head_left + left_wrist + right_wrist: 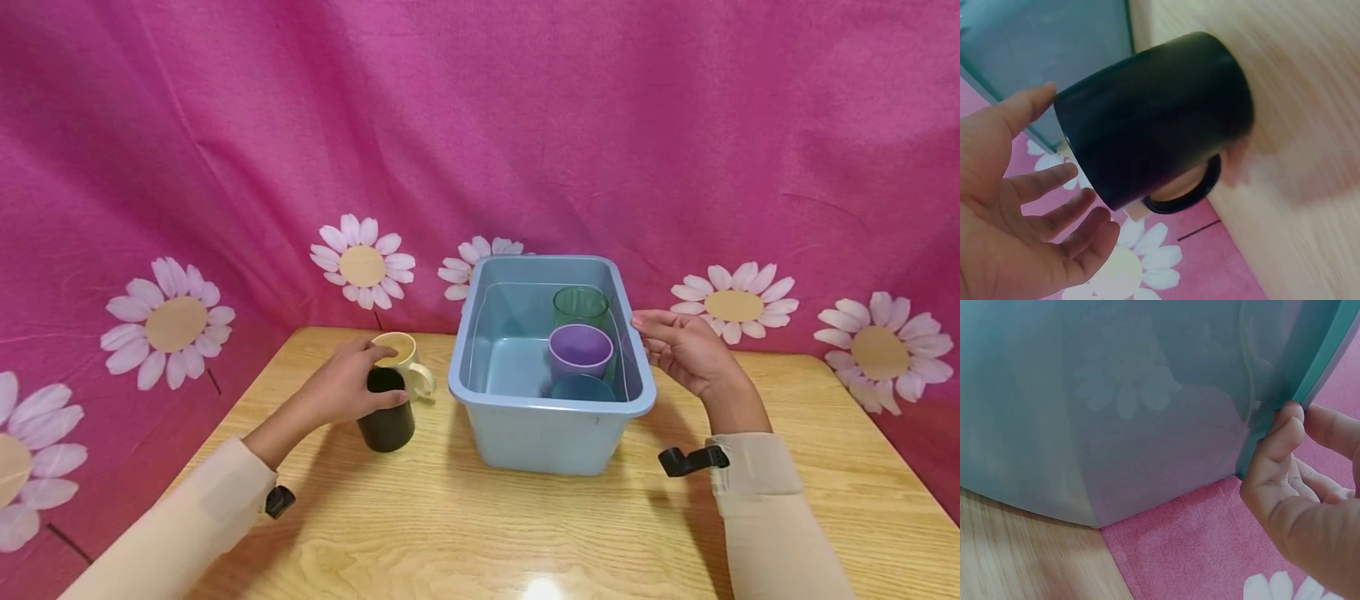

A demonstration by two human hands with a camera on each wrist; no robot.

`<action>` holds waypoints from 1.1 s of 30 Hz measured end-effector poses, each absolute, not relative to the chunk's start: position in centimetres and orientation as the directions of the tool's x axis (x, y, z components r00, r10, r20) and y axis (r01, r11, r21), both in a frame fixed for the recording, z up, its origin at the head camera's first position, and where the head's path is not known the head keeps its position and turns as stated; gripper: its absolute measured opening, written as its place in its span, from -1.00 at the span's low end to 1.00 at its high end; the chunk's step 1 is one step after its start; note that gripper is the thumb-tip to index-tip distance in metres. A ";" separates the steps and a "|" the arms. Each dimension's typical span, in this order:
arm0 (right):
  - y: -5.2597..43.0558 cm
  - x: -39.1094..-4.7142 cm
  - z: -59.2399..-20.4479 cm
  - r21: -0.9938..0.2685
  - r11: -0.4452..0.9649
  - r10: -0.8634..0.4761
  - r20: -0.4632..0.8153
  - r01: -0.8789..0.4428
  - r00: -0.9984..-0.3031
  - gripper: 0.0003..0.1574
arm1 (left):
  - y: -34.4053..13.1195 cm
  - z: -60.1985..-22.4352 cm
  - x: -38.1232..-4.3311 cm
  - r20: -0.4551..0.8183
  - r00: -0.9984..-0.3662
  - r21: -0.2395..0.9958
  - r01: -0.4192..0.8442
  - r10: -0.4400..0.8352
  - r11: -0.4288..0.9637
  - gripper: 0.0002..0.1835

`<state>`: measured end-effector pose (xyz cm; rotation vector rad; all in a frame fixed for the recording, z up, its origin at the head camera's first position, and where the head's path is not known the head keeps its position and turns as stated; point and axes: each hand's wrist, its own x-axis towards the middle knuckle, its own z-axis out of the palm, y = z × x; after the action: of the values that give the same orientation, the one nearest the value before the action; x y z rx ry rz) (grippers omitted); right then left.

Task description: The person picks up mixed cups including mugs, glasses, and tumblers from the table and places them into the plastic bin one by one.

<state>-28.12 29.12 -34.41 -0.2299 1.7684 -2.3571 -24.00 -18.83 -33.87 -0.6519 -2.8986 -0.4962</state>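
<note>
My left hand (347, 390) is over the black mug (387, 427), thumb and fingers spread about its rim. In the left wrist view the thumb tip meets the rim, and the other fingertips are right by the mug's mouth. The black mug's handle (1188, 199) points away from the palm. Just behind stands a cream mug (408, 371), partly covered by the hand. My right hand (692, 352) pinches the right rim of a light blue plastic tub (543, 437) between thumb and fingers. Inside the tub are a purple cup (580, 348), a green glass (581, 307) and a teal cup (582, 388).
All of this stands on a light wooden table (420, 533). A pink cloth (480, 125) with white daisies hangs behind and along the sides. The cups sit along the tub's right side, with bare tub floor (517, 367) to their left.
</note>
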 end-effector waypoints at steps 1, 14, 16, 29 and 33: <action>29.1 -28.1 -34.4 -0.960 -0.275 -0.240 0.014 0.054 -0.971 -0.83 | -19.0 -34.0 -23.8 0.195 -0.899 0.274 0.433 0.392 0.859 -0.24; 29.3 -28.2 -34.5 -0.960 -0.276 -0.241 0.020 0.049 -0.970 -0.83 | -19.2 -34.7 -23.1 0.156 -0.879 0.176 0.473 0.450 0.863 -0.28; 29.3 -28.2 -34.5 -0.961 -0.272 -0.241 0.018 0.050 -0.970 -0.84 | -19.2 -34.6 -23.1 0.138 -0.882 0.178 0.469 0.450 0.865 -0.27; 29.3 -28.5 -34.9 -0.961 -0.274 -0.254 0.025 0.047 -0.967 -0.83 | -19.2 -34.7 -23.2 0.135 -0.873 0.210 0.488 0.469 0.847 -0.27; 29.2 -28.4 -34.7 -0.961 -0.272 -0.253 0.027 0.044 -0.967 -0.82 | -19.2 -34.5 -23.3 0.133 -0.877 0.221 0.480 0.462 0.849 -0.28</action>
<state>-28.42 29.23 -34.73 -0.2602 1.7678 -2.3516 -23.27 -19.17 -34.51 -0.7519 -2.9482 -0.3817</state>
